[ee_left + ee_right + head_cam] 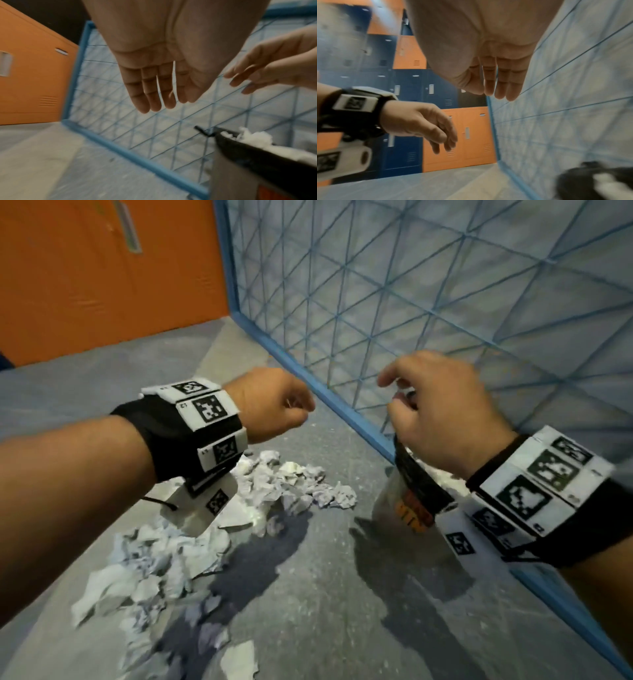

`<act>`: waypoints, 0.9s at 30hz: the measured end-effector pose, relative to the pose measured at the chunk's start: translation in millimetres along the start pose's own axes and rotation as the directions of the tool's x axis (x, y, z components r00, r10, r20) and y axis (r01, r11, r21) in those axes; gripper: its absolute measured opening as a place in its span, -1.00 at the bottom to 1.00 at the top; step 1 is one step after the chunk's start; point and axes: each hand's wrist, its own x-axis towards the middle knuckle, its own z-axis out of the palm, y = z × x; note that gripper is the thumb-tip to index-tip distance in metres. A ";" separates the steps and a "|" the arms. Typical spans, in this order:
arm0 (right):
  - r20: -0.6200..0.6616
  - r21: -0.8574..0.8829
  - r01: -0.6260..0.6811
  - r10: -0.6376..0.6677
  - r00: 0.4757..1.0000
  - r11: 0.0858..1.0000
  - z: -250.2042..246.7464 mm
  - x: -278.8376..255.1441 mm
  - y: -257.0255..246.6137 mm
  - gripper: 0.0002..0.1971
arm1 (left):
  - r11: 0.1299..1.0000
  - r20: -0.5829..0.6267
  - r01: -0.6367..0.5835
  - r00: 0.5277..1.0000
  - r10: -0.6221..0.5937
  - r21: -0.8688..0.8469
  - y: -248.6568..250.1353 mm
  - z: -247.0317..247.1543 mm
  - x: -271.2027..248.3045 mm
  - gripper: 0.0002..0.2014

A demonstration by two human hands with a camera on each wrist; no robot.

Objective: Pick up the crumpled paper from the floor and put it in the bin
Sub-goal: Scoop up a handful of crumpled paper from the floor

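Crumpled paper (212,529) lies in a loose white heap on the grey floor (325,594), spread from below the left wrist toward the lower left of the head view. More white paper (254,139) sits inside the bin (407,501), showing above its rim in the left wrist view.

The bin is pale with a dark liner folded over the rim and an orange mark on its side. It stands on the floor just beside the blue wire-mesh panel (394,296), to the right of the heap and apart from it.

Right hand (442,405) hangs above the bin's mouth, palm down, fingers straight and loose in the right wrist view, nothing in them. Left hand (274,405) is held over the floor above the heap's far edge, left of the bin. From the head it looks loosely curled; the left wrist view shows the fingers (150,92) extended and close together, the palm bare, holding nothing.

Both wrists carry black bands with white marker blocks (205,409). Orange lockers (102,268) stand behind, at the far edge of the floor; blue lockers (412,83) appear among them in the right wrist view.
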 end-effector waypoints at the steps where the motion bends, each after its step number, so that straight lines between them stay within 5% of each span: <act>1: 0.048 0.032 0.044 -0.045 0.998 0.999 16.1 2.6 -19.5 -0.75 | 0.998 0.042 0.053 0.998 -0.054 0.034 -22.8 3.6 -13.3 -0.74; 3: 0.235 0.069 0.070 -0.085 0.968 0.995 55.7 4.8 -52.5 -0.74 | 0.983 0.120 0.160 0.978 -0.170 0.091 -68.7 15.2 -41.0 -0.73; 6: 0.560 0.085 0.060 -0.098 0.823 0.995 124.4 0.1 -90.4 -0.68 | 0.937 0.228 0.317 0.911 -0.343 0.146 -132.5 41.4 -87.5 -0.69; 10: 0.782 0.064 0.041 -0.076 0.619 0.997 215.1 -22.4 -124.7 -0.48 | 0.860 0.400 0.463 0.762 -0.510 0.214 -188.9 93.4 -149.5 -0.51; 12: 0.825 0.043 0.032 -0.053 0.562 0.999 251.1 -36.4 -139.5 -0.37 | 0.836 0.449 0.505 0.709 -0.544 0.214 -204.7 120.3 -169.1 -0.41; 15: 0.848 0.022 0.004 -0.021 0.529 1.000 290.3 -53.4 -152.7 -0.30 | 0.822 0.494 0.534 0.670 -0.554 0.197 -213.2 152.9 -180.3 -0.28; 19: 0.870 -0.022 -0.020 0.029 0.492 1.000 317.0 -73.1 -157.0 -0.45 | 0.831 0.550 0.527 0.648 -0.527 0.176 -206.9 181.1 -184.0 -0.33; 24: 0.839 -0.014 -0.012 0.018 0.544 1.000 324.3 -86.9 -150.8 -0.72 | 0.856 0.474 0.480 0.719 -0.509 0.191 -208.3 196.0 -176.6 -0.68; 27: 0.857 0.000 0.021 -0.011 0.516 1.000 313.0 -81.3 -141.8 -0.62 | 0.882 0.479 0.417 0.742 -0.469 0.217 -211.3 183.6 -165.4 -0.71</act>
